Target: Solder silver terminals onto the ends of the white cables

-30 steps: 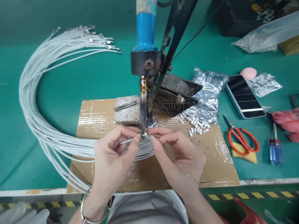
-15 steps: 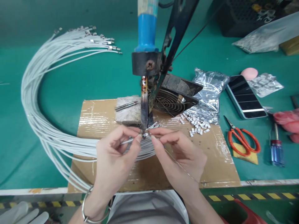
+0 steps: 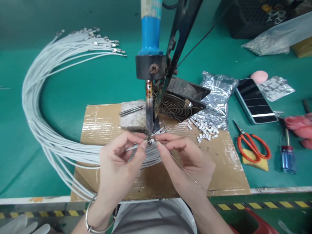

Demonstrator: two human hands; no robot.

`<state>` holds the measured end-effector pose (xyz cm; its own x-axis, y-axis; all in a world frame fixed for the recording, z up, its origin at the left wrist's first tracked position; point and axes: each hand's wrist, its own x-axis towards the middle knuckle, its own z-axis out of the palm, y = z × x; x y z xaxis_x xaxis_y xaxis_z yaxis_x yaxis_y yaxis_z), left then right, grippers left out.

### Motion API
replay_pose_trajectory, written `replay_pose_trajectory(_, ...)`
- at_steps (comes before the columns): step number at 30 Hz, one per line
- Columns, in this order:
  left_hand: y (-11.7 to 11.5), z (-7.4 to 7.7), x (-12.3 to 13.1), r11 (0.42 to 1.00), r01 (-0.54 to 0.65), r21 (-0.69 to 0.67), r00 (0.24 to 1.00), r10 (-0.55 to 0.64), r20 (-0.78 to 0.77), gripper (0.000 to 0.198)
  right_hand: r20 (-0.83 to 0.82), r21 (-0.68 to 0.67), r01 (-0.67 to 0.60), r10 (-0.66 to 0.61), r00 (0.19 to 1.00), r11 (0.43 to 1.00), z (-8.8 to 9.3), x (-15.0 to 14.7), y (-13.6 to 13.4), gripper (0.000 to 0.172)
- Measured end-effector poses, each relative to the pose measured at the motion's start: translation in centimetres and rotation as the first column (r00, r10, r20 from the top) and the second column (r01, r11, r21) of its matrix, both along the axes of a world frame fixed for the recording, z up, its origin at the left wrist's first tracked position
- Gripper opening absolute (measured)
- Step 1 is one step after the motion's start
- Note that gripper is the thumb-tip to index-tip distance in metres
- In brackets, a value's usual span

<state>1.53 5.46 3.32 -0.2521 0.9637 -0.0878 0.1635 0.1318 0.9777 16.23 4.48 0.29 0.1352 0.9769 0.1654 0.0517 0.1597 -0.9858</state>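
Note:
A blue-handled soldering iron (image 3: 149,81) hangs upright in a dark stand, its tip just above a taped cardboard sheet (image 3: 224,169). My left hand (image 3: 119,165) pinches the end of a white cable (image 3: 133,148) right at the tip. My right hand (image 3: 187,162) pinches a thin solder wire (image 3: 187,174) that trails back over my wrist, its end at the same spot. A large bundle of white cables (image 3: 41,110) loops from under my hands round to the far left.
Loose small metal terminals (image 3: 204,130) and a foil bag (image 3: 218,94) lie right of the iron, a dark fan (image 3: 180,100) behind it. Red-handled scissors (image 3: 253,146), a phone (image 3: 255,100), a blue screwdriver (image 3: 287,156) and pink gloved fingers (image 3: 298,126) are at right.

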Motion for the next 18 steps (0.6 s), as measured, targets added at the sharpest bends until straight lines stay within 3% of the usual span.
replay_pose_trajectory(18, 0.01, 0.10, -0.01, 1.000, 0.009, 0.002, 1.000, -0.009, 0.021, 0.016, 0.044, 0.038, 0.019, -0.021, 0.999, 0.999, -0.11, -0.14, 0.01, 0.016)
